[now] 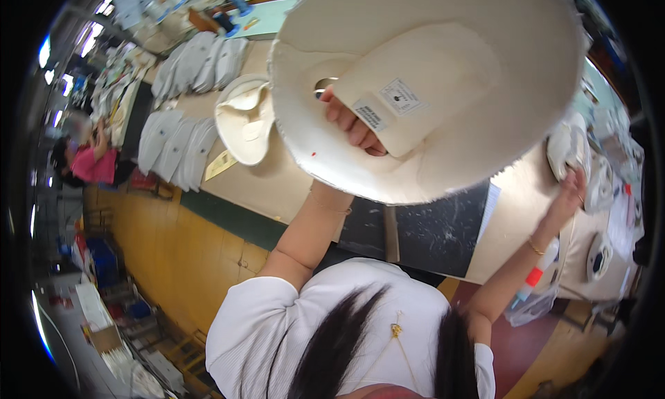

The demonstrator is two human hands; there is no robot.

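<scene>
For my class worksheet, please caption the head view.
Left hand holding a curved cream panel, right hand at a pale piece.

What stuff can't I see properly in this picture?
In the head view:
Big cream pad: top end cut off by the picture's upper edge.
Left hand: partly hidden by the pad.
Right hand: too small to tell how it grips.
Person in pink: head blurred.
</scene>
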